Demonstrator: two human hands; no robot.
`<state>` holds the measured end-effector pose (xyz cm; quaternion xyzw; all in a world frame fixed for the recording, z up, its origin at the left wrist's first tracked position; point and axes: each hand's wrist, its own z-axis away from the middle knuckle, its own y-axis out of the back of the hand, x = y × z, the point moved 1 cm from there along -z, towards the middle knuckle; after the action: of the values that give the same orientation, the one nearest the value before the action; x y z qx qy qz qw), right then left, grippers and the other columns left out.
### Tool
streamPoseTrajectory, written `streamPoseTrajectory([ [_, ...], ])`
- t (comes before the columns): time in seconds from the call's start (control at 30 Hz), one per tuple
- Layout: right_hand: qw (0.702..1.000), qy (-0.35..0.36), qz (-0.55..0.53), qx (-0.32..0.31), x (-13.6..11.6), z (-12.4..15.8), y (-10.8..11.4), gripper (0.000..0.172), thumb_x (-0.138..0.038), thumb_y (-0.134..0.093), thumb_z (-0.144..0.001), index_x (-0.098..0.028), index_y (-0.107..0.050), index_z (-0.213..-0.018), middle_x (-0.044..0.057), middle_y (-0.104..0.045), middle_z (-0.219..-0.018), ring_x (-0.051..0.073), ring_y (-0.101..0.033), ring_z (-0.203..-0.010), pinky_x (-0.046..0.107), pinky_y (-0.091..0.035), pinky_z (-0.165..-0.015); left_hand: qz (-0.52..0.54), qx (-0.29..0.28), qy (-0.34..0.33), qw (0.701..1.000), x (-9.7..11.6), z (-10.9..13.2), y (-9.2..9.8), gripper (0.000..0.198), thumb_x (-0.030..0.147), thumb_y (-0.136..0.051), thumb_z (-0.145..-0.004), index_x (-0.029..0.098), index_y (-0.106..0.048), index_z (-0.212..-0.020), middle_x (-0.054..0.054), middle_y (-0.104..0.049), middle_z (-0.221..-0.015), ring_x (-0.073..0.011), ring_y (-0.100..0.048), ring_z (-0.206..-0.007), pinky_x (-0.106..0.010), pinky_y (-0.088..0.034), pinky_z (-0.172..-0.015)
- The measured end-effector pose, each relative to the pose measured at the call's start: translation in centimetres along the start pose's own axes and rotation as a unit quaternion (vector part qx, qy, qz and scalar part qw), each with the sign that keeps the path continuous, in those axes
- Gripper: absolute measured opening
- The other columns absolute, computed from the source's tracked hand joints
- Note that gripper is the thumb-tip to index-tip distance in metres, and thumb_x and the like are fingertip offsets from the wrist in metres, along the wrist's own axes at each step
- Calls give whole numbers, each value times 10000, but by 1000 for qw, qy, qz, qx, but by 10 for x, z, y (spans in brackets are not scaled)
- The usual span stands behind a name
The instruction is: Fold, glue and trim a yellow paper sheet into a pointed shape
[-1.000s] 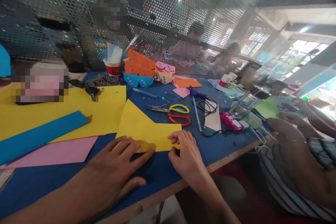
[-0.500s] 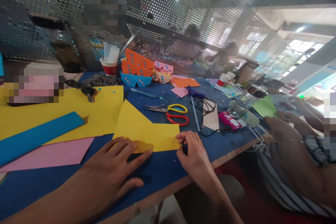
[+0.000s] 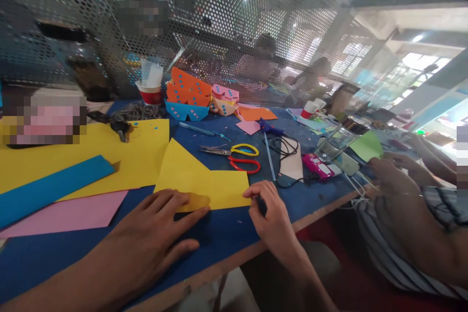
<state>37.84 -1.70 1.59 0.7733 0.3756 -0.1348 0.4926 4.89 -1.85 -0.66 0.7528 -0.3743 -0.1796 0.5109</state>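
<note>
The left hand [image 3: 153, 236] is laid open and flat near the front edge of the worktop [image 3: 226, 236], fingers spread, with the fingertips pressed on the near edge of the folded yellow paper [image 3: 204, 183]. Nothing is gripped, and the paper appears to be pinned this way so that it cannot slide. The right hand [image 3: 272, 217] is curled at the paper's near right corner. Its fingertips touch that corner, but whether the corner is pinched cannot be told. The paper is kept flat on the worktop between the two hands, pointed end away from the person. Just beyond it two pairs of scissors [image 3: 245, 157], yellow-handled and red-handled, are left within easy reach. Toward the left edge a large yellow sheet [image 3: 91, 156], a blue strip [image 3: 47, 187] and a pink sheet [image 3: 69, 212] are spread overlapping. At the far edge, paper boats [image 3: 190, 95] are stacked beside a red cup [image 3: 149, 93]. At the right edge, a green paper [image 3: 367, 146] is held by a co-worker's hand [image 3: 387, 175].
</note>
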Motion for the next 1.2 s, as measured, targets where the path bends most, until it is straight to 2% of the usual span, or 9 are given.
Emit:
streamPoseTrajectory([
  [0.13,998,26,17,-51,-4,0,-2,325,-4,-577,-1019,-265,-750,-1103,38,-842,-1084,262,-782,-1046,401,-560,-942,38,41,45,997,7,-10,-6,390,546,-578,-1287,425,-863,-1523,-93,-810,-1434,-335,-760,-1280,-497,-620,-1107],
  [0.23,998,18,24,-64,-1,0,-4,335,6,-597,-1005,-264,-761,-1113,44,-848,-1101,267,-790,-1063,403,-566,-947,79,58,45,994,6,-25,-9,374,416,-554,-1279,352,-922,-1315,-82,-828,-1270,-292,-768,-1172,-440,-631,-1015],
  [0.27,997,15,25,-66,0,0,-4,340,7,-602,-996,-266,-764,-1116,46,-851,-1109,271,-793,-1074,406,-569,-953,90,61,55,993,5,-31,-9,381,381,-555,-1262,325,-925,-1190,-77,-827,-1185,-286,-767,-1115,-431,-627,-973],
  [0.37,997,12,27,-69,2,0,-4,349,6,-599,-990,-267,-767,-1126,50,-855,-1126,280,-796,-1097,415,-571,-961,108,3,112,988,3,-48,-7,276,350,-644,-1167,287,-867,-1018,-65,-821,-1079,-303,-764,-1063,-455,-605,-938],
  [0.5,997,9,31,-72,3,1,-6,357,8,-606,-983,-274,-770,-1128,52,-856,-1130,288,-790,-1111,421,-571,-971,89,-57,199,974,8,-64,-4,159,356,-716,-1079,287,-810,-971,-59,-814,-1064,-340,-748,-1093,-501,-567,-970],
  [0.6,997,3,30,-71,3,2,-7,364,10,-612,-980,-277,-772,-1136,54,-856,-1140,292,-788,-1123,423,-570,-973,74,-75,225,969,12,-69,-3,141,373,-719,-1056,284,-762,-955,-62,-811,-1061,-350,-732,-1084,-518,-545,-982],
  [0.77,997,3,26,-79,3,1,-6,353,3,-616,-982,-271,-771,-1141,54,-861,-1145,291,-793,-1116,427,-560,-966,64,-81,236,966,16,-72,-1,213,489,-766,-1044,278,-755,-1014,-78,-835,-1121,-367,-728,-1112,-518,-539,-983],
  [1.03,997,0,32,-66,4,3,-10,370,13,-607,-979,-277,-769,-1144,54,-850,-1144,293,-777,-1119,424,-557,-971,70,-92,249,961,14,-73,2,48,325,-726,-981,282,-741,-995,-64,-824,-1097,-366,-750,-1118,-519,-527,-977],
  [1.2,997,4,30,-71,6,3,-10,367,9,-620,-970,-278,-765,-1147,54,-852,-1147,298,-779,-1119,428,-562,-971,71,-67,232,968,8,-67,-1,67,346,-740,-983,288,-762,-1008,-59,-820,-1102,-355,-756,-1110,-503,-551,-969],
])
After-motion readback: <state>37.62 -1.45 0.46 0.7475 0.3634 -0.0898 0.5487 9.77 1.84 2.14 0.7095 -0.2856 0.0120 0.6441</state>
